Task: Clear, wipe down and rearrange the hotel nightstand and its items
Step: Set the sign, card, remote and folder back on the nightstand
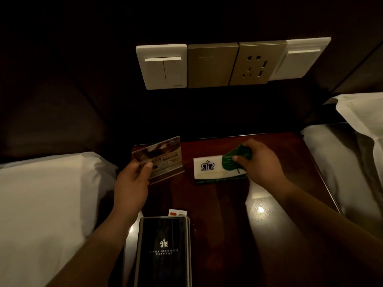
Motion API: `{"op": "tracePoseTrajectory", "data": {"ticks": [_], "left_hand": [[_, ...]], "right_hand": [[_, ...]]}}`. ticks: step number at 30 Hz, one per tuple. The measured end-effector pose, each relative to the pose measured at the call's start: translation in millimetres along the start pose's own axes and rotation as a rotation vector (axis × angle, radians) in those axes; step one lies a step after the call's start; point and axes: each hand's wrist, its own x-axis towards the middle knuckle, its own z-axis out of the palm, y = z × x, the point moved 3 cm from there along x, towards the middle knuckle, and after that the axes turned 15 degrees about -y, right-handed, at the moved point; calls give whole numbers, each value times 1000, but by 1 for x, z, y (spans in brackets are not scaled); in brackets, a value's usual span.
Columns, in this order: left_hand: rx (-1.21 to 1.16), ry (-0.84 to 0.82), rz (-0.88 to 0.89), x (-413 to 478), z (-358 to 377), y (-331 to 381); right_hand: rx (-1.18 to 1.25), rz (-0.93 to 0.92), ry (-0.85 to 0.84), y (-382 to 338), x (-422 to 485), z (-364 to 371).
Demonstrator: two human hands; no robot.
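Pinch: left hand on card-filled acrylic stand

Dim rm, warm low light. Dark wall panel facing me carries white switch plate, gold socket plate, 2nd white plate. L bed & R bed, white linen, flank me.

Sign holder left of card

- black folder up front: "SUNSEA FOREST HOTEL" under a small crown logo
- white card — same crown logo, small print too blurry
- acrylic sign — print unreadable
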Motion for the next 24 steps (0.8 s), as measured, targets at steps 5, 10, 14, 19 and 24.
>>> {"op": "tracePoseTrajectory", "data": {"ticks": [5,10,14,19,24], "left_hand": [[-16,-33,10,4,-1,-4],[-33,-90,5,10,-7,-9],[-67,-142,-4,14,-15,-15],[-85,-189,6,14,-20,-13],[-128,122,4,-5,-13,-9]], "right_hand": [[27,8,48,-5,9,3],[15,12,54,-5,15,1],[21,16,51,-4,19,0],[-12,43,61,-6,12,-4],[10,-201,185,-42,-38,18]]}}
